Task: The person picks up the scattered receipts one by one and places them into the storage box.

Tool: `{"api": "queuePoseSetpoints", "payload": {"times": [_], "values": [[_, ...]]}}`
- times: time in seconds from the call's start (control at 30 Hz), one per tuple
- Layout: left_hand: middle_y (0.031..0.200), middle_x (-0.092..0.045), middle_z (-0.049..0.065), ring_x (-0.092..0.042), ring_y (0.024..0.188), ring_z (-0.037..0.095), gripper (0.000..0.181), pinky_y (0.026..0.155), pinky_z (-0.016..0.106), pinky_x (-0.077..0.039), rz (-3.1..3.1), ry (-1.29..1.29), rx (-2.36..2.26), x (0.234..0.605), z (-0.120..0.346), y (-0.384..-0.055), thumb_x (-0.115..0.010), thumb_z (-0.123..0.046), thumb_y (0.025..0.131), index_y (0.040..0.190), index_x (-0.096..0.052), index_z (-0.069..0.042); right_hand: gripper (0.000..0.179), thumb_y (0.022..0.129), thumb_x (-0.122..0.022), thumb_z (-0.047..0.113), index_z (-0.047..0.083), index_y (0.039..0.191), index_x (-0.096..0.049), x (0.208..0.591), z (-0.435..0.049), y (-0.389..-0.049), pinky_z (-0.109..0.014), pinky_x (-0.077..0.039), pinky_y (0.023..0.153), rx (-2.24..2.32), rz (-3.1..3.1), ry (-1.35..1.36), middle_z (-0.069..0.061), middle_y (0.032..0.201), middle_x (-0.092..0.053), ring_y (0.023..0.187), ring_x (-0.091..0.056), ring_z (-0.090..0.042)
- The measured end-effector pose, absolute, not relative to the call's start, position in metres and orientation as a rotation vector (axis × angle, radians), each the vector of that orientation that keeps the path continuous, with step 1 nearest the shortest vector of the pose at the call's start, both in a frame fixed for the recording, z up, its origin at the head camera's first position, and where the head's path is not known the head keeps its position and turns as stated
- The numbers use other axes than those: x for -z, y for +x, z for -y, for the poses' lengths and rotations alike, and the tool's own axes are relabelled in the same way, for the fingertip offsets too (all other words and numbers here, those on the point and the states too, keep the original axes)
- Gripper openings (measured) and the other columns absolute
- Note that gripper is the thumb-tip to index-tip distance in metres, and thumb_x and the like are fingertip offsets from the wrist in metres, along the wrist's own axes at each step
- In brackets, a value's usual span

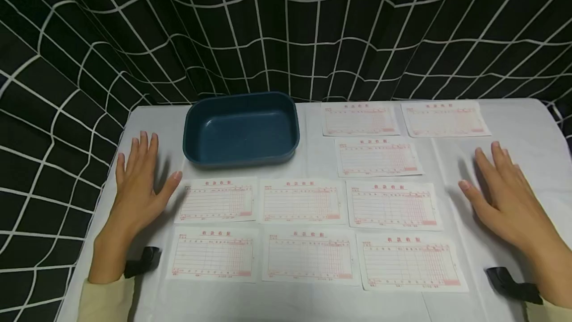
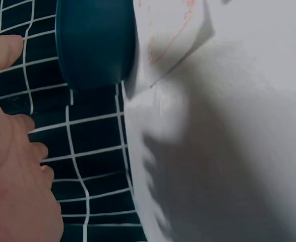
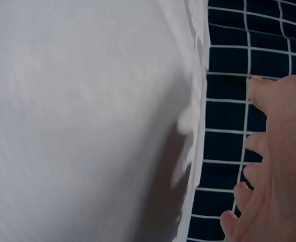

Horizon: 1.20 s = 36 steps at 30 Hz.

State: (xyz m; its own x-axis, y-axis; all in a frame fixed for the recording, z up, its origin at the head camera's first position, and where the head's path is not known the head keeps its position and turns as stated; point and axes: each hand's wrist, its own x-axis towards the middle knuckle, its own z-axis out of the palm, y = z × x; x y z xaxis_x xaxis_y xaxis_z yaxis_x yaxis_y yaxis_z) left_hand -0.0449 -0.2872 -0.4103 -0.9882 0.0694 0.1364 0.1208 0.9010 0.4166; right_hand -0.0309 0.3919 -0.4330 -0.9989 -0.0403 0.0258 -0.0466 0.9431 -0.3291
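My left hand (image 1: 139,188) is held with straight fingers at the left side of the table, left of the blue bin and the paper slips, holding nothing. On the right side my right hand (image 1: 509,202) is spread the same way, with nothing in it. Several white receipt slips with red print lie flat between the hands; the slip (image 1: 214,200) is nearest the left hand, and another slip (image 1: 393,205) lies left of the right hand. A dark blue rectangular bin (image 1: 241,159) stands behind the left slips, with nothing inside.
A white cloth (image 1: 313,304) covers the table. Black fabric with a white grid (image 1: 286,29) hangs behind and at the left. Black wrist mounts (image 1: 511,284) sit at both wrists. More slips (image 1: 444,119) lie at the back right.
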Motion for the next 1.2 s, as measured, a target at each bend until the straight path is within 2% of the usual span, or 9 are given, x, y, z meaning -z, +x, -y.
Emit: {"api": "queuePoseSetpoints", "payload": {"times": [0.33,0.67,0.8,0.93,1.0,1.07,1.13,1.17,1.2], "values": [[0.179,-0.011,0.016,0.000,0.169,0.034,0.090,0.134,0.059,0.004,2.895,-0.242,0.944,0.416,0.275,-0.081,-0.062,-0.048,0.102,0.171,-0.015,-0.014,0.069,0.110,-0.049,0.035,0.009,0.169,-0.023,0.431,-0.374,-0.019,-0.063,-0.005,0.133,-0.649,3.027,0.167,-0.014,0.180,-0.006,0.165,-0.009,-0.046],[0.181,-0.006,0.010,0.000,0.169,0.031,0.093,0.134,0.062,-0.002,2.933,-0.315,1.024,0.418,0.246,-0.114,-0.056,-0.057,0.103,0.172,-0.010,-0.015,0.066,0.109,-0.055,0.033,0.010,0.166,-0.034,0.419,-0.375,0.018,-0.064,-0.010,0.132,-0.577,3.043,0.135,-0.022,0.175,-0.023,0.160,-0.023,-0.052],[0.181,-0.003,0.007,-0.005,0.168,0.035,0.094,0.130,0.070,-0.011,2.984,-0.307,1.022,0.417,0.242,-0.115,-0.056,-0.059,0.103,0.172,-0.008,-0.016,0.061,0.110,-0.054,0.027,0.016,0.166,-0.036,0.420,-0.367,0.038,-0.058,-0.008,0.135,-0.694,3.048,0.173,-0.018,0.175,-0.027,0.161,-0.024,-0.049],[0.181,0.000,0.005,-0.009,0.167,0.039,0.094,0.127,0.074,-0.017,3.034,-0.286,1.010,0.415,0.245,-0.113,-0.056,-0.058,0.103,0.172,-0.007,-0.016,0.061,0.109,-0.057,0.026,0.023,0.166,-0.036,0.425,-0.352,0.060,-0.067,-0.015,0.129,-0.789,3.068,0.168,-0.012,0.175,-0.030,0.159,-0.029,-0.048],[0.181,0.000,0.006,-0.009,0.167,0.038,0.095,0.127,0.074,-0.017,3.039,-0.297,1.007,0.413,0.246,-0.115,-0.056,-0.058,0.103,0.172,-0.007,-0.014,0.063,0.107,-0.061,0.026,0.025,0.166,-0.038,0.426,-0.347,0.069,-0.051,-0.017,0.135,-0.802,3.054,0.166,-0.010,0.174,-0.032,0.165,-0.026,-0.030],[0.181,-0.001,0.006,-0.009,0.167,0.038,0.095,0.127,0.073,-0.018,3.037,-0.308,1.004,0.410,0.246,-0.119,-0.056,-0.058,0.103,0.172,-0.007,-0.013,0.066,0.104,-0.068,0.025,0.026,0.164,-0.041,0.426,-0.341,0.074,-0.025,-0.015,0.134,-0.799,3.021,0.182,-0.009,0.171,-0.037,0.163,-0.022,-0.006],[0.181,-0.001,0.008,-0.010,0.167,0.037,0.096,0.127,0.072,-0.018,3.026,-0.322,1.002,0.408,0.246,-0.122,-0.057,-0.058,0.103,0.171,-0.007,-0.012,0.069,0.100,-0.073,0.026,0.026,0.163,-0.044,0.425,-0.336,0.079,-0.001,-0.007,0.119,-0.792,3.002,0.180,-0.008,0.169,-0.040,0.159,-0.022,0.005],[0.181,-0.002,0.008,-0.010,0.167,0.038,0.097,0.127,0.072,-0.019,3.021,-0.328,1.002,0.407,0.245,-0.123,-0.057,-0.058,0.103,0.171,-0.007,-0.011,0.070,0.099,-0.075,0.027,0.026,0.162,-0.045,0.424,-0.332,0.082,0.005,-0.002,0.110,-0.778,3.000,0.171,-0.008,0.168,-0.042,0.158,-0.022,0.007],[0.181,-0.002,0.009,-0.010,0.167,0.038,0.097,0.127,0.072,-0.019,3.019,-0.332,0.999,0.406,0.245,-0.124,-0.057,-0.058,0.103,0.171,-0.007,-0.010,0.071,0.097,-0.078,0.026,0.024,0.161,-0.047,0.424,-0.329,0.084,0.006,-0.003,0.109,-0.778,2.988,0.174,-0.009,0.166,-0.044,0.156,-0.023,0.010]]}}
